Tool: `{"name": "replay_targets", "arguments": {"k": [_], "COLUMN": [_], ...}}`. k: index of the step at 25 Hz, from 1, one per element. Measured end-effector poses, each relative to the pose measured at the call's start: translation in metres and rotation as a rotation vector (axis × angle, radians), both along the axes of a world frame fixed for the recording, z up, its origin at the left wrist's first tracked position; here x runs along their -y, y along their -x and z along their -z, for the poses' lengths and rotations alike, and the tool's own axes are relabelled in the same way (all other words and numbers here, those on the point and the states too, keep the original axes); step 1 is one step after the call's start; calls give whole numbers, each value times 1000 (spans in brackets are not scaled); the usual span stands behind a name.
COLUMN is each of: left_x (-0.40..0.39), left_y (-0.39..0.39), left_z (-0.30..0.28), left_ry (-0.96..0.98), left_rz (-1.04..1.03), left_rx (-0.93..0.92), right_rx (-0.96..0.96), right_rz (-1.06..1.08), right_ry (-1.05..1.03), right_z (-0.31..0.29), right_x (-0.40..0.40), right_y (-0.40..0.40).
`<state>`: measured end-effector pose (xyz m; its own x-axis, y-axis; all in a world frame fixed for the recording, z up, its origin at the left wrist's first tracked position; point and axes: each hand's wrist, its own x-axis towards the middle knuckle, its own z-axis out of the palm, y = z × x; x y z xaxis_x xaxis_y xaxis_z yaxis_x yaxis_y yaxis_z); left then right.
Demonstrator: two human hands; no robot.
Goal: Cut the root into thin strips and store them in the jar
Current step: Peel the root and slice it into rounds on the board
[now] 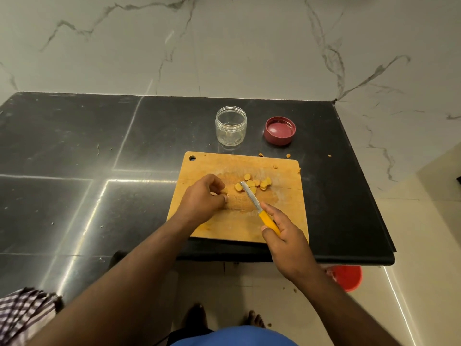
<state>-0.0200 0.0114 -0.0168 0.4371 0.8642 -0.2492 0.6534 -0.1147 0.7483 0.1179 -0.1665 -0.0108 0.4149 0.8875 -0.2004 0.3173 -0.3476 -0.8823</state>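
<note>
A wooden cutting board [239, 216] serves as the landmark on the dark counter [74, 146], set near the counter's front edge, presumably so that both hands reach it easily. At the board's middle, toward its left, a small remaining piece of the root [225, 190] is pinched in the curled fingertips of the left hand [203, 196], apparently to steady it for the next cut. Just right of that, cut yellow rounds [254, 183] lie heaped on the board. The yellow-handled knife [259, 208] is gripped by its handle in the right hand [284, 236], over the board's near right part, with the blade slanted toward the rounds. Beyond the board's far edge, the clear jar [231, 126] stands upright, open and seemingly empty, and its red lid [280, 130] lies upturned to the right, likely kept ready for filling. Strips are not yet cut.
</note>
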Motion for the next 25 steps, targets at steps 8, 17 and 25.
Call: {"name": "replay_targets", "arguments": {"k": [8, 17, 25], "left_x": [-1, 0, 5], "left_y": [7, 10, 8], "left_z": [-5, -3, -10], "left_ry": [-59, -77, -120], "left_rz": [29, 35, 102], "left_rx": [-105, -146, -190], "right_rx": [3, 12, 16], "right_rz": [6, -18, -33], "right_ry": [13, 15, 32], "right_z": [-2, -3, 1], "right_x": [4, 3, 4], "right_y": [5, 7, 5]}}
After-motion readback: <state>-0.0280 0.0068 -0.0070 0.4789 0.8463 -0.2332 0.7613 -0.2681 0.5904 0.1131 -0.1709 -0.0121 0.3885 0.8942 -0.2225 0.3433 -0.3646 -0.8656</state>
